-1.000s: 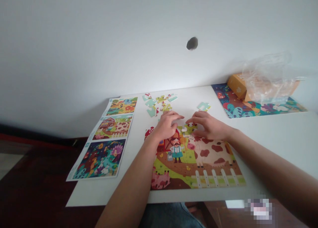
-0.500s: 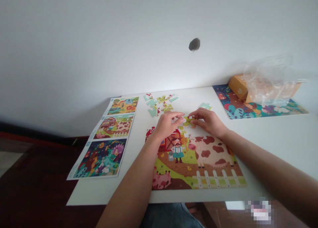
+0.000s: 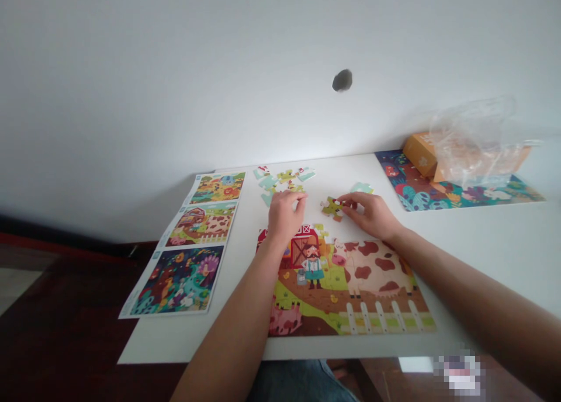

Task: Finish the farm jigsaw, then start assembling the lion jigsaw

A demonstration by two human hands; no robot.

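My right hand pinches a green puzzle piece between thumb and fingers, just above the top edge of the partly joined puzzle. That jigsaw puzzle shows a farmer, a barn, a spotted cow, a pig and a white fence. To the left, my left hand is closed, its thumb and index fingertips close together, over the near side of the loose puzzle pieces. What its fingers hold, if anything, is hidden. Another loose pale-blue piece lies behind my right hand.
A picture sheet with three scenes lies at the table's left. At the back right, an orange box and a clear plastic bag rest on a dark, colourful picture board. A wall with a round hole stands behind the white table.
My left hand has moved left, away from the green piece and toward the loose pieces, its fingers drawn together. The green piece stays in my right hand, now more visible.
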